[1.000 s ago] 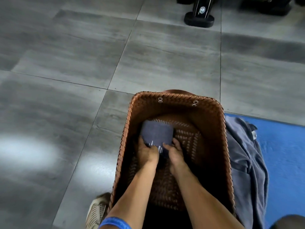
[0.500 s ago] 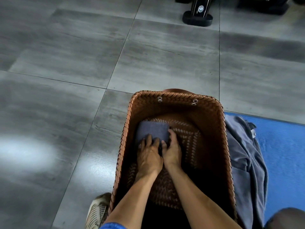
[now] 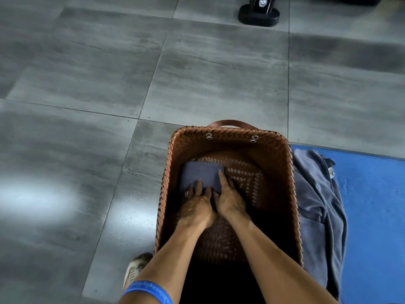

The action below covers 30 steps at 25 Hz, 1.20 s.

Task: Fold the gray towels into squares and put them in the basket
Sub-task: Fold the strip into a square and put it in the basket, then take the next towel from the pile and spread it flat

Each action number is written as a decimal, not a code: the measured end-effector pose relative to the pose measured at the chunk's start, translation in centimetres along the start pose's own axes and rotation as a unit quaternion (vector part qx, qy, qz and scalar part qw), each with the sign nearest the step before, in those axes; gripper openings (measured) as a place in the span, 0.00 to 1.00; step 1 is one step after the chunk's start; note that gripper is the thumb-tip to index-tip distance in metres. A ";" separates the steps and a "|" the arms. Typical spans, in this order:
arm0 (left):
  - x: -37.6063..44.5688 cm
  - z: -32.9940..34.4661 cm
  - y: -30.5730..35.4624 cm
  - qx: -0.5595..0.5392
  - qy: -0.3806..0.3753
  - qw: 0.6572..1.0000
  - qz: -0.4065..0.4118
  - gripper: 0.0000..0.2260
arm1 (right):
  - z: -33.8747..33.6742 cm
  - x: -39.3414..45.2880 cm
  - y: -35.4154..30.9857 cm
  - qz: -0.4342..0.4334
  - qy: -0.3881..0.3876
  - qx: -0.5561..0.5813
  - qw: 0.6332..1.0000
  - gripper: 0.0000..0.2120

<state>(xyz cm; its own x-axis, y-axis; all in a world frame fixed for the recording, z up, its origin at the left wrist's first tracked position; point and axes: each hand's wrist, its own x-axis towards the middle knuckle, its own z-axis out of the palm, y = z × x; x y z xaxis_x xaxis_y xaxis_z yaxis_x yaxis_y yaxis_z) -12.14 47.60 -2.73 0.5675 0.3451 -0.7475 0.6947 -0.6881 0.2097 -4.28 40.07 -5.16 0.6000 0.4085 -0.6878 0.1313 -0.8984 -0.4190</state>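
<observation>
A: What's changing?

B: I'm seeing the folded gray square towel (image 3: 202, 175) now lying flat on the woven brown basket's (image 3: 228, 133) floor, far-left corner. My left hand (image 3: 196, 208) and right hand (image 3: 230, 199) are pressing it, fingers straight, gripping nothing.

A: Orientation?

B: Long axis running left-right. 1 placed; loose gray towels (image 3: 315, 205) are waiting.

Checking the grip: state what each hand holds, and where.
Nothing gripped: left hand and right hand press straight fingers on the folded gray towel's near edge inside the basket.
</observation>
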 end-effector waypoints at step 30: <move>-67.0 -21.8 18.0 -0.158 0.141 0.961 0.177 0.35 | -33.8 -73.8 -2.8 -0.020 0.253 0.145 0.956 0.27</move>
<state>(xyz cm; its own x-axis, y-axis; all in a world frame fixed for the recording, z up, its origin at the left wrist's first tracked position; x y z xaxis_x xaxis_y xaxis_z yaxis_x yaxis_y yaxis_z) -28.00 26.05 64.84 0.8589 0.3160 -0.4031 0.5111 -0.5808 0.6336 -22.25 6.95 66.85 0.9142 0.2446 -0.3232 -0.0181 -0.7719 -0.6355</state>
